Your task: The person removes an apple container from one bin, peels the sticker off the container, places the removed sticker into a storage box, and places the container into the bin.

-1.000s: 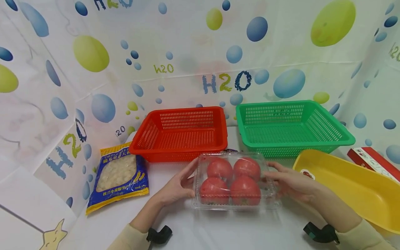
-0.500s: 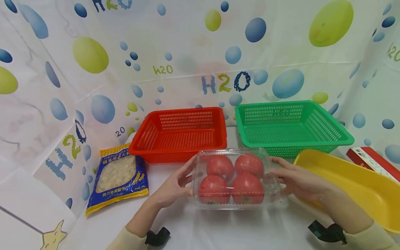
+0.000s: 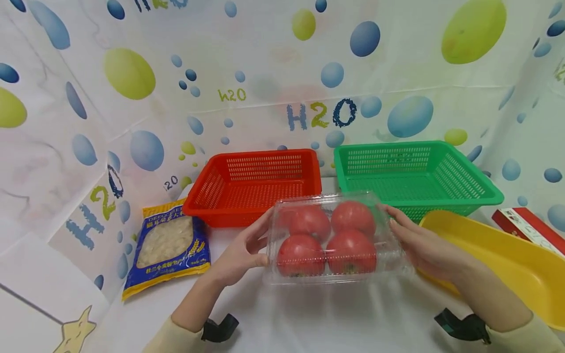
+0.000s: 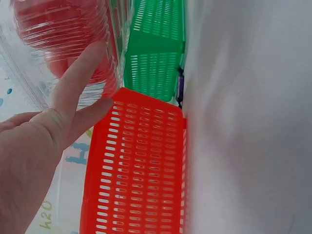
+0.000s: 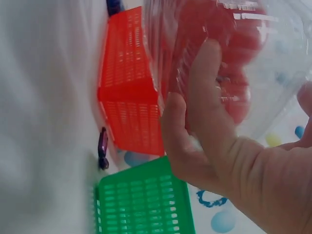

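Observation:
A clear plastic clamshell box (image 3: 331,235) with several red tomatoes inside hangs a little above the white table, in front of the two baskets. My left hand (image 3: 244,252) grips its left end, thumb at the front and fingers behind. On the right end, my right hand (image 3: 419,245) grips the same way. The left wrist view shows my left fingers (image 4: 78,78) lying along the ribbed box wall (image 4: 63,34). In the right wrist view my right fingers (image 5: 204,126) press against the box (image 5: 234,48), with the tomatoes showing through it.
A red basket (image 3: 256,186) and a green basket (image 3: 415,176) stand side by side behind the box, a small purple thing (image 4: 179,90) between them. A yellow tub (image 3: 507,264) and a red carton (image 3: 529,225) are at the right. A blue bag (image 3: 167,245) lies left.
Both hands have raised the tomato box off the table and carried it slightly up and toward the baskets. The grip on both ends is unchanged.

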The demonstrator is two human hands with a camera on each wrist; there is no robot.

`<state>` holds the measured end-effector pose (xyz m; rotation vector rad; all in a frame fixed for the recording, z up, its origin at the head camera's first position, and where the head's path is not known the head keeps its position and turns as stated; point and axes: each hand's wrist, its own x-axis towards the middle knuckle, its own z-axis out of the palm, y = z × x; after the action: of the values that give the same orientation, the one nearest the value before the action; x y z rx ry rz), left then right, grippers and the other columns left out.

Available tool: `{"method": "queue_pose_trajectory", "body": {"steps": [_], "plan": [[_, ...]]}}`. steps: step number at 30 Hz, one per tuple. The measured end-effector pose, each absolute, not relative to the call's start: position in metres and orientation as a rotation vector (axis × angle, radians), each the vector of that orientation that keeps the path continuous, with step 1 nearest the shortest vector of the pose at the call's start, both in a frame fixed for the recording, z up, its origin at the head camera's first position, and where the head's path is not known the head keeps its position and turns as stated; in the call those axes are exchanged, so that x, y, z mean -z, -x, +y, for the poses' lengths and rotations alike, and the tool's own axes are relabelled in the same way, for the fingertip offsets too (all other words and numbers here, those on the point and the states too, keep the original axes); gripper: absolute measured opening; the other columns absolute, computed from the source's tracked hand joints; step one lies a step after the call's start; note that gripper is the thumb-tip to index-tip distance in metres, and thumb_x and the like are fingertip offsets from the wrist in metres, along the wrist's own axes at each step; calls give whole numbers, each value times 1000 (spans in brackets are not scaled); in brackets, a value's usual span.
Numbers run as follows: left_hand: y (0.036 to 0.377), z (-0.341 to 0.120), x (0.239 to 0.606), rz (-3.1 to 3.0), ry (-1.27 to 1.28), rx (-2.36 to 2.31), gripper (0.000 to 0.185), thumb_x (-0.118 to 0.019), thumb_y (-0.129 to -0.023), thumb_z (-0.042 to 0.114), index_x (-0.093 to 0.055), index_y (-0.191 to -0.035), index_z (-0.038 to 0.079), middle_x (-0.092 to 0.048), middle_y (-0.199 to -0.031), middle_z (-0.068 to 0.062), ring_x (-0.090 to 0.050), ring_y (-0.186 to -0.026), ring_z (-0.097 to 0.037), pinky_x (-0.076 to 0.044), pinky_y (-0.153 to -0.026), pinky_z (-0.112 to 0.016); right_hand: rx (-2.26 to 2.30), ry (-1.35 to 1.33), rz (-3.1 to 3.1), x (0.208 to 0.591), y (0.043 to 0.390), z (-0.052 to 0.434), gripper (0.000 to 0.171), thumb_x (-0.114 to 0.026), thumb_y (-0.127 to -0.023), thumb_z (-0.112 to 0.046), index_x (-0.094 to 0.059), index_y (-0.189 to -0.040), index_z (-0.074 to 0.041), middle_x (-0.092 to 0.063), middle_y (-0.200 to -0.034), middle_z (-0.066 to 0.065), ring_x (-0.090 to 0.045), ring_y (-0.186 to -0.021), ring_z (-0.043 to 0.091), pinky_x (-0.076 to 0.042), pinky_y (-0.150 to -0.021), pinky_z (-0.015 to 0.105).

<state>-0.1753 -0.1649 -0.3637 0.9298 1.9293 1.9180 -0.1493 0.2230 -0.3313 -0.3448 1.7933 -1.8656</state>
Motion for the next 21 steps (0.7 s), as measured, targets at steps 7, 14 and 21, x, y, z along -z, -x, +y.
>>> {"method": "queue_pose_trajectory", "body": {"steps": [7, 14, 21], "plan": [[177, -168, 359, 1947, -913, -1937, 86, -70, -82, 27, -18, -150, 22, -26, -151, -3, -33, -132, -30, -45, -92, -46, 1830, 342, 1857, 320, 155, 216, 58, -31, -101, -40, -1, -150, -31, 5, -154, 7, -2, -137, 39, -31, -103, 52], [188, -167, 347, 1972, -900, -1938, 88, -72, -80, 31, -20, -150, 25, -27, -151, 0, -36, -129, -30, -48, -88, -46, 1835, 287, 1851, 309, 166, 210, 70, -40, -99, -37, 6, -150, -28, 7, -153, 10, 3, -135, 40, -17, -102, 66], [193, -165, 339, 1895, -940, -2022, 86, -71, -81, 31, -20, -150, 21, -27, -151, -5, -37, -128, -34, -48, -86, -49, 1918, 253, 1849, 304, 178, 203, 75, -47, -94, -33, 3, -150, -27, -1, -151, 10, -8, -134, 40, -29, -98, 61]]}}
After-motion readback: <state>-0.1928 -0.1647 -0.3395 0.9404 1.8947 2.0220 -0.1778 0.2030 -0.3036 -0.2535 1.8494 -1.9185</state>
